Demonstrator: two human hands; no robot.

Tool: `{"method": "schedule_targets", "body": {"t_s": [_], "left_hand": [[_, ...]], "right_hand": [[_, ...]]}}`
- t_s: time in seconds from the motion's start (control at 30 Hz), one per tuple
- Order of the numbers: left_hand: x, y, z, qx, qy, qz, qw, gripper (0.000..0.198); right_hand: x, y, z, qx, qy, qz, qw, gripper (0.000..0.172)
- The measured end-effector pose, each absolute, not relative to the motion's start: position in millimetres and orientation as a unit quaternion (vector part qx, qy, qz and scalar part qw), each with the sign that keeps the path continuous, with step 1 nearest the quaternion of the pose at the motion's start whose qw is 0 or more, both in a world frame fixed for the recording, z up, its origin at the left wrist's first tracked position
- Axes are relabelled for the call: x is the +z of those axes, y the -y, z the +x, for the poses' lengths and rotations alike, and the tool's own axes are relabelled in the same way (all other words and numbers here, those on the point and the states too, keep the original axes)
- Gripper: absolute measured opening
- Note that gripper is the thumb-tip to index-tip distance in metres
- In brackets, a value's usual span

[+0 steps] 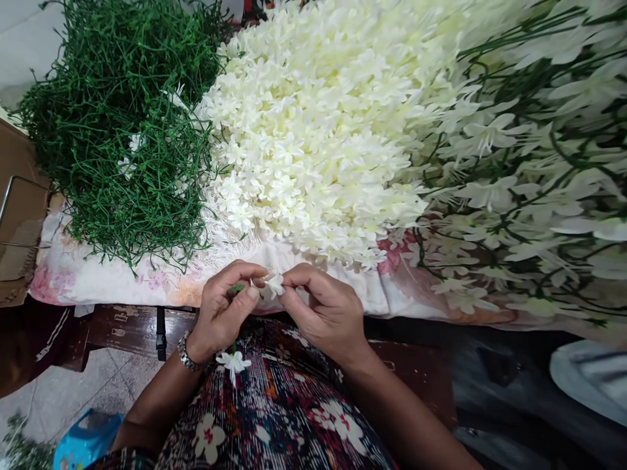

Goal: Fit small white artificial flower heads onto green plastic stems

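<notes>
Over my lap, at the table's front edge, my two hands meet. My left hand (223,307) is closed in a pinch around a green artificial stem (236,288), most of it hidden by the fingers. Below that hand hangs a white artificial flower (234,363), apparently on the same stem. My right hand (328,310) pinches a white flower (274,284) by its petals, its base toward my left fingertips. Whether the flower's base touches the stem cannot be made out. Just beyond lies a big heap of loose white blossoms (313,150).
A tangled pile of green stems (122,130) lies at the left, several white flowers caught in it. Flowering sprays (514,196) spread along the right. A floral cloth (161,287) covers the table. A cardboard box (19,202) stands far left; a blue plastic stool (88,438) is on the floor.
</notes>
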State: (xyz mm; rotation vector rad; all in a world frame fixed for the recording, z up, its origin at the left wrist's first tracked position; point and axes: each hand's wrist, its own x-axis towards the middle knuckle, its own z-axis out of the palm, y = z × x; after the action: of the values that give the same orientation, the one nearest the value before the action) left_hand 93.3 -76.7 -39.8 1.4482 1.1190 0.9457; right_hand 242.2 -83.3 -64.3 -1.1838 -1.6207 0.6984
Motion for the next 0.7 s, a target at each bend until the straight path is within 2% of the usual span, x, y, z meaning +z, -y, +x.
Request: {"method": "schedule_targets", "body": {"t_s": [0.13,0.33,0.7], "left_hand": [[-35,76,93,0.330,-0.516,0.630,0.477,0.017],[-34,75,97,0.248,-0.503,0.695,0.450,0.014],[-35,76,109,0.237,-0.484,0.724,0.431,0.018]], "right_hand": [[-60,85,249,0.334,0.639,-0.484,0.495,0.008],[-45,84,257,0.381,0.640,-0.404,0.531,0.013],[-47,82,248,0.315,0.683,-0.372,0.545,0.019]]}}
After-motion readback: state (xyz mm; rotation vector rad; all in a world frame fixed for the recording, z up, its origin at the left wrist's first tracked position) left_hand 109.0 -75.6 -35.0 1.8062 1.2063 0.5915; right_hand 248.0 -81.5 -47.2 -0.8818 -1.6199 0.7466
